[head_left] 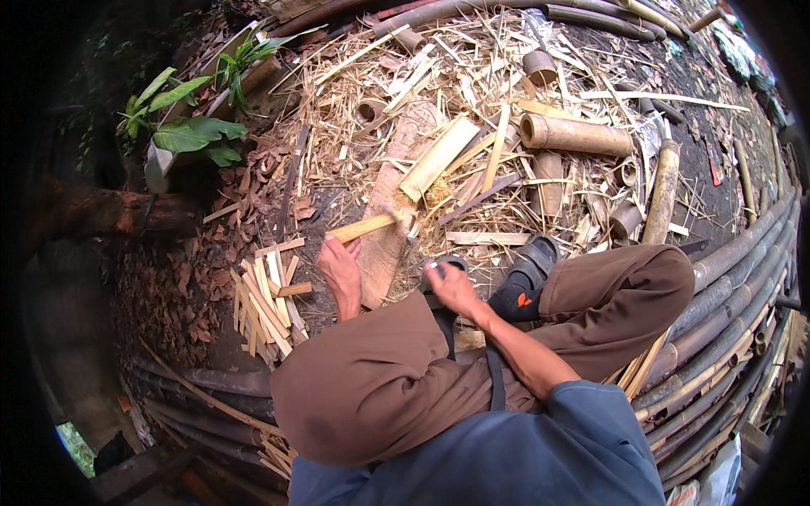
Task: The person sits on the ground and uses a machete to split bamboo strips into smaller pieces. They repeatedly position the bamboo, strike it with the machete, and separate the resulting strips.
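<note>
My left hand [340, 270] is closed around the near end of a flat bamboo strip [364, 228], which points away to the right above a long wooden board [381, 266]. My right hand [453, 289] is closed on the handle of what looks like a knife. Its blurred blade [409, 236] reaches toward the strip's far end; whether they touch is unclear. Beside my left hand lies a pile of cut bamboo strips [268, 299]. A wider split bamboo piece [439, 158] rests at the board's far end.
Shavings [472, 76] and offcuts cover the ground ahead. A thick bamboo tube [578, 135] lies there, with a bamboo pole [661, 190] to its right. Long bamboo poles [726, 291] are stacked along my right side. Leafy plants [190, 126] stand at the far left.
</note>
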`<state>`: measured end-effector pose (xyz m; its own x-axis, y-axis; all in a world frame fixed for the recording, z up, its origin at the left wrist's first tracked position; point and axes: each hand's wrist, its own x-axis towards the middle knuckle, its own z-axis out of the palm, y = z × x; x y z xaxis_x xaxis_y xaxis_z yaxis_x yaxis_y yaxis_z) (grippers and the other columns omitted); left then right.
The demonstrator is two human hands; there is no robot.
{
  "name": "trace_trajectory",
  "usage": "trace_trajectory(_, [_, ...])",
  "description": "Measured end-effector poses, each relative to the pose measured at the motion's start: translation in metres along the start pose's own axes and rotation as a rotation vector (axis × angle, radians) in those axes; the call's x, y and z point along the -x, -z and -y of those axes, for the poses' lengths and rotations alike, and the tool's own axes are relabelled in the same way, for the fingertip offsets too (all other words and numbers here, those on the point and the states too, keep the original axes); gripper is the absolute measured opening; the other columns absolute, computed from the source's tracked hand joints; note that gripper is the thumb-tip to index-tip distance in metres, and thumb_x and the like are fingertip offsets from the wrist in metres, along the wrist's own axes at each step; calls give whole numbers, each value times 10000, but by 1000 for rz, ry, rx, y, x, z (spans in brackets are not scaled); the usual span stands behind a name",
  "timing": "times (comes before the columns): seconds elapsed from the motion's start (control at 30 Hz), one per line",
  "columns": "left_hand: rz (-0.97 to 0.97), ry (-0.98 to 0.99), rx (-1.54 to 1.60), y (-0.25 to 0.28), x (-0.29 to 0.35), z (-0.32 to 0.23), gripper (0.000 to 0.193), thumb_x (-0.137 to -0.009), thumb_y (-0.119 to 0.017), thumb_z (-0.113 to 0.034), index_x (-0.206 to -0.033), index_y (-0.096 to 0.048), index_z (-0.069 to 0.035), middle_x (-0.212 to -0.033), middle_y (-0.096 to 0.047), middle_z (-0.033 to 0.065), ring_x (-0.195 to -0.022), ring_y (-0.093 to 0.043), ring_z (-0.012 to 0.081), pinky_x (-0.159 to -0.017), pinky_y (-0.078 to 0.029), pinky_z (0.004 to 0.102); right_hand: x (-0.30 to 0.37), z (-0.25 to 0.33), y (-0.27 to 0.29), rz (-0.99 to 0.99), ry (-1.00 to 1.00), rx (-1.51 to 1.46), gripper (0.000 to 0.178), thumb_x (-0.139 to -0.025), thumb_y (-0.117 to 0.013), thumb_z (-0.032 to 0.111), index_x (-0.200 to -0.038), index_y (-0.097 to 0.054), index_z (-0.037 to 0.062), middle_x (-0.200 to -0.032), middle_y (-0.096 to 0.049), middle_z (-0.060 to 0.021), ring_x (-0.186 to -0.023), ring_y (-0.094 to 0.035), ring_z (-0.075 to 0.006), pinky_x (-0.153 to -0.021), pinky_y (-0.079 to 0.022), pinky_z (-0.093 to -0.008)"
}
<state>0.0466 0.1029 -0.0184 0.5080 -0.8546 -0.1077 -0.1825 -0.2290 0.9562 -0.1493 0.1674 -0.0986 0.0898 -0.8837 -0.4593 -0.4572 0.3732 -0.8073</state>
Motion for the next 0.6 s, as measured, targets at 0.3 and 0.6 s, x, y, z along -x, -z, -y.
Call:
trace_trajectory(0.3, [-143, -6, 385, -19, -16, 21, 473, -1007, -384, -285, -1272, -416, 106, -1224, -523, 257, -1125, -584, 371, -979, -496, 443, -3, -24, 13, 45, -96, 70, 554, -943, -450, 527, -1026, -585, -4, -949, -625, -327, -965, -582, -502, -835, -450, -531])
trace_trajectory(0.6, [263, 115, 507, -37, -57, 50, 275, -968, -450, -101, -1223, -362, -46, -891, -551, 74, -653, -600, 168, -602, -574, 308, 6, 8, 47, -66, 58, 170, 558, -869, -575, 513, -1091, -594, 2, -851, -633, -318, -856, -623, -470, -752, -480, -503])
